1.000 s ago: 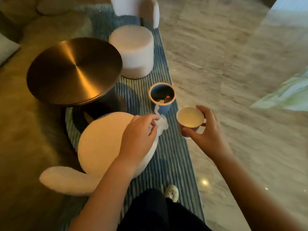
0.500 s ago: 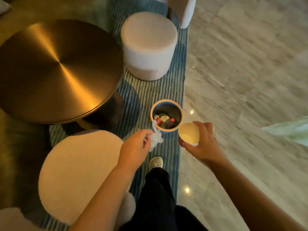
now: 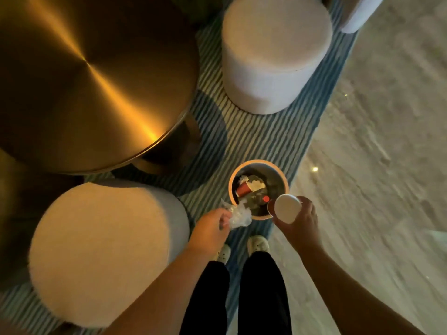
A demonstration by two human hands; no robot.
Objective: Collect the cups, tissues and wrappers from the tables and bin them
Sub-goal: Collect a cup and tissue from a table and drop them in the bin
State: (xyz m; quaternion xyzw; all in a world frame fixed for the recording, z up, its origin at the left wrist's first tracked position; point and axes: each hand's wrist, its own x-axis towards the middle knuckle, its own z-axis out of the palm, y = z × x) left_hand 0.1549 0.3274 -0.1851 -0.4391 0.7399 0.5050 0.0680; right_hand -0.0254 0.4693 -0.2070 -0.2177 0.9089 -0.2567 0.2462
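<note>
The left hand (image 3: 209, 232) pinches a crumpled wad (image 3: 238, 216), tissue or clear wrapper I cannot tell, held at the near-left rim of the round bin (image 3: 258, 162), while the right hand (image 3: 298, 222) grips a paper cup (image 3: 286, 208) by its side, mouth tilted toward the camera, over the bin's near-right rim. The bin stands on a striped rug (image 3: 254, 136) between a brass round table (image 3: 84, 76) and pale stone floor (image 3: 375, 141), and holds a red cup (image 3: 243, 189) and white tissue (image 3: 256, 183).
</note>
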